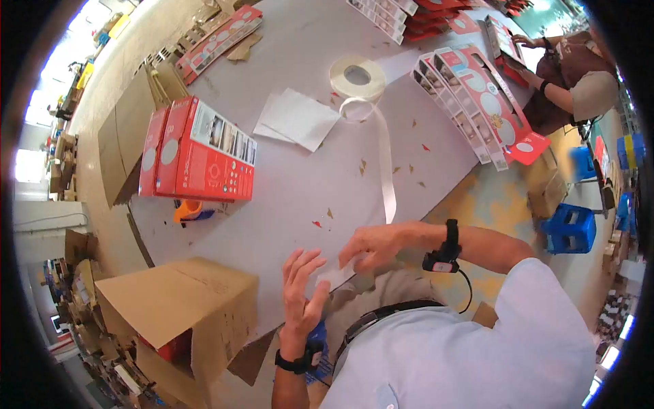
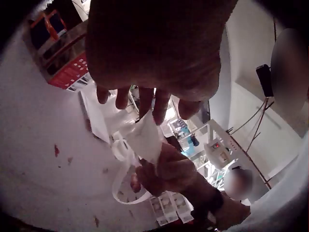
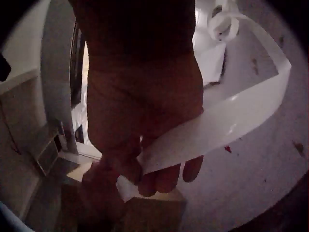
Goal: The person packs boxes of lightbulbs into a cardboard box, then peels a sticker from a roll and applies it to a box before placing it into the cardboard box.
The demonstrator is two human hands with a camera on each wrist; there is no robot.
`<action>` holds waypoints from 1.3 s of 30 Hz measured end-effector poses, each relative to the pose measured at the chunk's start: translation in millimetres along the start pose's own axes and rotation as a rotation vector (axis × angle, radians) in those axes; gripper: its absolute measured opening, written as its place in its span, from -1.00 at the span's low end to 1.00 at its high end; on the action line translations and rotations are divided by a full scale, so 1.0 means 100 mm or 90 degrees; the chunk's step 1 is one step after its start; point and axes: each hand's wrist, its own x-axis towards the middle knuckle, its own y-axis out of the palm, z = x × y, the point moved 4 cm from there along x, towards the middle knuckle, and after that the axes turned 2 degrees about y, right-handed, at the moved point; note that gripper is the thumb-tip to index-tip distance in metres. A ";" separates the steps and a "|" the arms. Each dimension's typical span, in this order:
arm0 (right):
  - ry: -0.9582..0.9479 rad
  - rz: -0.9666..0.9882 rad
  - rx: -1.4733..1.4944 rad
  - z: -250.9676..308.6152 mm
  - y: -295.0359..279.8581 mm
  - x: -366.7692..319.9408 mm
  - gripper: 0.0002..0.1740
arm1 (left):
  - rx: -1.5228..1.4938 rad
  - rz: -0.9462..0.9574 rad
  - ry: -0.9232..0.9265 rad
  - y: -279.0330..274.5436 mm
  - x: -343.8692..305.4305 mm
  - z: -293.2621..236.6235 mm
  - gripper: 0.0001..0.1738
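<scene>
My right hand (image 1: 373, 244) pinches the end of a glossy white strip (image 3: 217, 125) between thumb and fingers. The strip runs back over the table to a cream roll (image 1: 339, 80) lying flat. Close by on the left, my left hand (image 1: 300, 290) has its fingers extended and spread, with the thumb apart. A white end piece (image 2: 147, 137) lies between the two hands, close to the left fingertips. In the right wrist view, the strip passes across the right palm, and the hand itself hides part of it.
Red printed boxes (image 1: 211, 153) stand at the table's left. White sheets (image 1: 296, 119) lie behind them, and flat red cartons (image 1: 470, 102) at the right. An open cardboard box (image 1: 180, 300) sits at the near left. Across the table, another person (image 1: 572, 82) handles a carton. Blue stools (image 1: 571, 228) stand right.
</scene>
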 end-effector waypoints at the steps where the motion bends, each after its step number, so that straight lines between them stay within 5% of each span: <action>1: 0.015 0.067 0.042 0.08 -0.09 -0.06 -0.61 | -0.033 0.017 0.014 0.02 0.10 -0.06 -0.60; 4: 0.057 0.115 0.073 0.37 -0.33 -0.25 -0.63 | -0.185 0.146 -0.063 0.19 0.25 -0.07 -0.61; 10: 0.084 0.138 0.133 0.41 -0.62 -0.49 -0.69 | -0.384 0.109 -0.319 0.45 0.17 -0.04 -0.55; 13: 0.100 0.137 0.212 0.35 -0.65 -0.52 -0.69 | -0.535 0.023 -0.230 0.50 0.34 -0.32 -0.49; 16: 0.070 0.120 0.183 0.40 -0.69 -0.50 -0.75 | -0.481 0.129 -0.169 0.46 0.37 -0.20 -0.48; 22: 0.078 0.103 0.184 0.53 -0.70 -0.43 -0.76 | -0.393 0.212 -0.220 0.28 0.35 -0.02 -0.62; 28: 0.093 0.104 0.201 0.50 -0.68 -0.22 -0.71 | -0.419 0.149 -0.167 0.02 0.38 -0.07 -0.79; 31: -0.075 -0.015 0.119 0.52 -0.66 -0.10 -0.67 | -0.397 0.142 -0.141 0.00 0.33 0.10 -0.82; 34: -0.319 -0.538 -0.377 0.89 -0.78 -0.22 -0.67 | -0.380 0.088 -0.253 -0.08 0.26 0.14 -0.83; 37: -0.041 -0.403 0.081 0.50 -0.45 -0.34 -0.73 | -0.421 0.026 -0.388 -0.10 0.19 0.12 -0.80; 39: 0.031 -0.263 0.204 0.34 -0.12 -0.34 -0.73 | -0.436 -0.008 -0.410 -0.06 0.16 0.24 -0.79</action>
